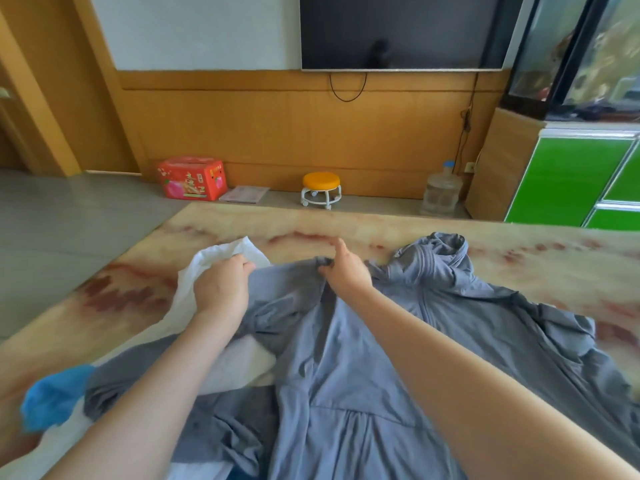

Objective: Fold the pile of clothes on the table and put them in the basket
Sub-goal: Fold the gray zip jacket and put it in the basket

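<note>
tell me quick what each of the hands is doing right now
Left hand: closed, gripping the crumpled white cloth garment.
Right hand: closed, pinching a fold of the grey-blue hooded garment.

Bench (519, 244): one. On it, one grey-blue hooded garment (346, 358), one white garment (221, 254) at its 10 o'clock, one bright blue item (52, 396) at 8 o'clock. Two hands: left hand (221, 289), right hand (346, 275). On the floor at 12 o'clock: one red box (192, 178), one stool (321, 188), one water jug (441, 192). One wall screen (398, 29).
</note>
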The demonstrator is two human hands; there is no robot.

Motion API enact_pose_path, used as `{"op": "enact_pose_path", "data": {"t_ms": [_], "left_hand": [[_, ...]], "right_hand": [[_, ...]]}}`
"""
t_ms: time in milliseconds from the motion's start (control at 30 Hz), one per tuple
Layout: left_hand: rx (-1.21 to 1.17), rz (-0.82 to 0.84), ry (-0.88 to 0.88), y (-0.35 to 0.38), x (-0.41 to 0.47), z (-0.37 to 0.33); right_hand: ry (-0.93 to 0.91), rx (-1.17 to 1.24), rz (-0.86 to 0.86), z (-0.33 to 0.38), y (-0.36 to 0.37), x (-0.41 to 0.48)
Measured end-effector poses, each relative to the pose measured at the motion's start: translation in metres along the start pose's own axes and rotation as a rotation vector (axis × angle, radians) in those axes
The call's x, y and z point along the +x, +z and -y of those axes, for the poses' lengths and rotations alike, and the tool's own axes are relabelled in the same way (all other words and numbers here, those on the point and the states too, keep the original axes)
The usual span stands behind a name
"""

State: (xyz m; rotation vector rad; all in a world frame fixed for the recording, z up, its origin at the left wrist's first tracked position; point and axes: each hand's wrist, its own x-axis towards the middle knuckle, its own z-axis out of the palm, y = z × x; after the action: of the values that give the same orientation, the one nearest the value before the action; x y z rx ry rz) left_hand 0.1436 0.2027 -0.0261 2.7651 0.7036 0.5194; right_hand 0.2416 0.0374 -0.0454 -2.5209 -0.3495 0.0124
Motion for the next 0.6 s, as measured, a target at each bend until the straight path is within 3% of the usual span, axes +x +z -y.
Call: {"op": "enact_pose_path", "data": {"t_ms": [67,133,200,367,500,600], "left_hand": [[-0.114,0.132,-0.062,0.001,-0.003,0.001],[-0.186,0.267,-0.078,0.0,-0.016,0.004],[-0.136,0.282,-0.018,0.0,-0.027,0.011],[-0.165,0.041,0.012,0.001,-0.014,0.026],[-0.128,0.086,-0.03,-0.001,0.013,0.023],[-0.25,0.179,-0.072,0.006,0.024,0.029]], "right_hand": [[0.038,-0.013,0.22,-0.01,0.016,-0.001],[-0.018,0.019,0.274,-0.017,0.023,-0.01],[-0.11,0.124,0.215,-0.019,0.021,-0.027],[-0.258,0.14,-0.082,-0.003,0.013,-0.11],[-0.338,0.089,-0.037,0.023,0.026,-0.159],[-0.281,0.085,-0.049,0.032,0.035,-0.156]]}}
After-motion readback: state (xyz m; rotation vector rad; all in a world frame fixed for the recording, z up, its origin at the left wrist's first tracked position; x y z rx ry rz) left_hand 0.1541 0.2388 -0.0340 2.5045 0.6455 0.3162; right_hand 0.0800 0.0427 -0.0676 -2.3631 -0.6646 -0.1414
